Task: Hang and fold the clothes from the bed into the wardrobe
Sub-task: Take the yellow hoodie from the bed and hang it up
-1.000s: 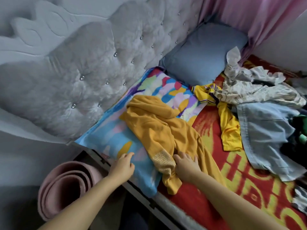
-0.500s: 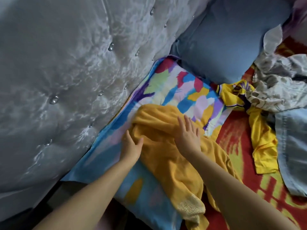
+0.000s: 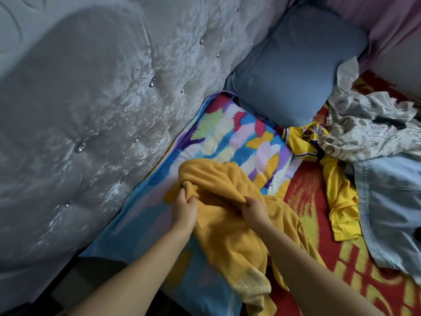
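Both hands had gone from lying flat on the mustard garment (image 3: 227,224) to gripping it. Left hand (image 3: 185,212) and right hand (image 3: 254,210) each had fingers curled into a bunched fold near its upper edge. Garment lay across the patterned pillow (image 3: 241,142) and onto the red bed cover (image 3: 303,197). Two pillows counted: patterned one, and blue pillow (image 3: 293,65) against the grey tufted headboard (image 3: 102,106). Three other garments heaped at right: yellow jersey (image 3: 339,197), grey printed cloth (image 3: 364,124), pale blue shirt (image 3: 391,201).

Grey tufted headboard (image 3: 95,106) beside pink curtain (image 3: 387,21).
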Motion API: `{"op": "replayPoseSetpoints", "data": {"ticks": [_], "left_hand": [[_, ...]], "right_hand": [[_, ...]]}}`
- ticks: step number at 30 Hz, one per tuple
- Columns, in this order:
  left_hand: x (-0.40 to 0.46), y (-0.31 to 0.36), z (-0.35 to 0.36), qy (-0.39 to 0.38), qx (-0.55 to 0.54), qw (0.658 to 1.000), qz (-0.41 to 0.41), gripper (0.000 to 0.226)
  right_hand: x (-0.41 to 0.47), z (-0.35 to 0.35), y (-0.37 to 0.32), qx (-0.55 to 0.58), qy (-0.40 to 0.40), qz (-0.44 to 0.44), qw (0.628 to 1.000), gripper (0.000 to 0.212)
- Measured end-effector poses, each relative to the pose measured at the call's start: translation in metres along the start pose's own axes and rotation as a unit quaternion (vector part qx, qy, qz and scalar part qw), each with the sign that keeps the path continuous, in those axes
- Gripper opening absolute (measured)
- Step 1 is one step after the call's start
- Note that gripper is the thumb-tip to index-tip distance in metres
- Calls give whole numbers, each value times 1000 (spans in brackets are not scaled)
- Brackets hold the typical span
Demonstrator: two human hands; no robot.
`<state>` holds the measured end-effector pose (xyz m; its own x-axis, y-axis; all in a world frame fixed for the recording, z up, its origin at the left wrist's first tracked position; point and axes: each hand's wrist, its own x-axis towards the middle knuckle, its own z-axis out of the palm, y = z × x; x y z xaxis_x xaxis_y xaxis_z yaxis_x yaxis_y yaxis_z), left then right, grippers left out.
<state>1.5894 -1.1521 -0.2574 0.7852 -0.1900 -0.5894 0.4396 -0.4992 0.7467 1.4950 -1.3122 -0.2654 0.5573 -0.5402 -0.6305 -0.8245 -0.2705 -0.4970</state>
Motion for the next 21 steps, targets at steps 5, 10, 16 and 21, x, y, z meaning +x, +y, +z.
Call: {"op": "replayPoseSetpoints", "data": {"ticks": [5, 10, 16, 21], "left_hand": [[-71, 36, 15, 16, -2, 992, 124, 41], [-142, 44, 47, -7, 64, 981, 181, 44], [-263, 27, 98, -20, 169, 929, 330, 37], [-350, 3, 120, -111, 334, 839, 415, 32]], "right_hand": [[-57, -12, 4, 131, -11, -27, 991, 27], [-140, -38, 17, 306, -53, -129, 942, 57], [-203, -119, 65, 459, -178, -50, 869, 66], [-248, -156, 98, 331, -149, -33, 931, 38]]}}
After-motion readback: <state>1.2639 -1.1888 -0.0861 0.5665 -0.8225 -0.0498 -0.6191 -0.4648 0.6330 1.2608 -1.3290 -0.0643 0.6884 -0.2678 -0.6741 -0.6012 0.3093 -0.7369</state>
